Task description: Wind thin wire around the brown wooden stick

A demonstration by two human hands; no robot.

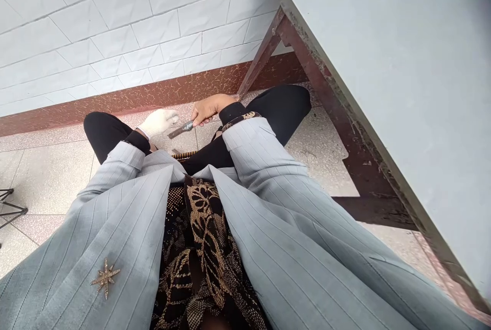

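Left of centre, the gloved left hand (158, 122) looks loosely curled; whether it grips anything, I cannot tell. Just right of it, the tool (179, 130) slants from lower left to upper right, its upper end inside the closed right hand (208, 108).

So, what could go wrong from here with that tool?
The tool in the bare right hand has its tip close to the gloved left hand, so a slip might catch the glove; how sharp it is, I can't tell. The right hand has no glove, so it may be less protected if the grip slides.
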